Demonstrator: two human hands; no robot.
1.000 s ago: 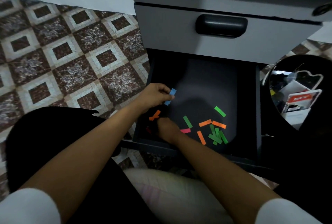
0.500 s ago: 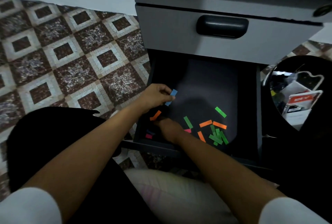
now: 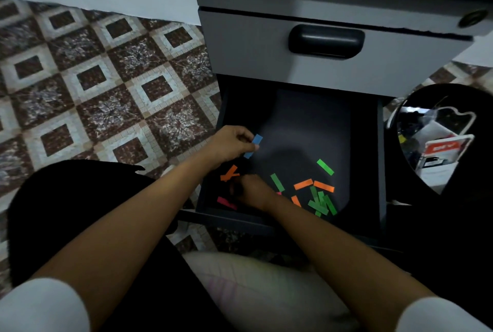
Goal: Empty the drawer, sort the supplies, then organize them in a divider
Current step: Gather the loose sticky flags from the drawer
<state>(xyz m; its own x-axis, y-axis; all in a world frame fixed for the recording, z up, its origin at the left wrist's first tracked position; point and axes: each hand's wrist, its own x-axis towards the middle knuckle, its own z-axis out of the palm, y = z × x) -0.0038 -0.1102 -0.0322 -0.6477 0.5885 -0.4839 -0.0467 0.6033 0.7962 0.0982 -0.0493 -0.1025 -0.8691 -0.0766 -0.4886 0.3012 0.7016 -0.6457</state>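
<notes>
Pinching a blue paper strip (image 3: 253, 146) in my left hand (image 3: 229, 145) over the open drawer (image 3: 368, 171), long axis steep, top end tilted right. Right hand (image 3: 253, 191) reaches down at the front-left corner; its grip is not discernible. The drawer holds scattered green strips (image 3: 325, 167), orange strips (image 3: 303, 184) and a pink strip (image 3: 226, 203).

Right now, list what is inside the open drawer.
Inside lie green strips, orange strips and a pink strip; the left hand pinches a blue strip. The right hand hides whatever is under it.
</notes>
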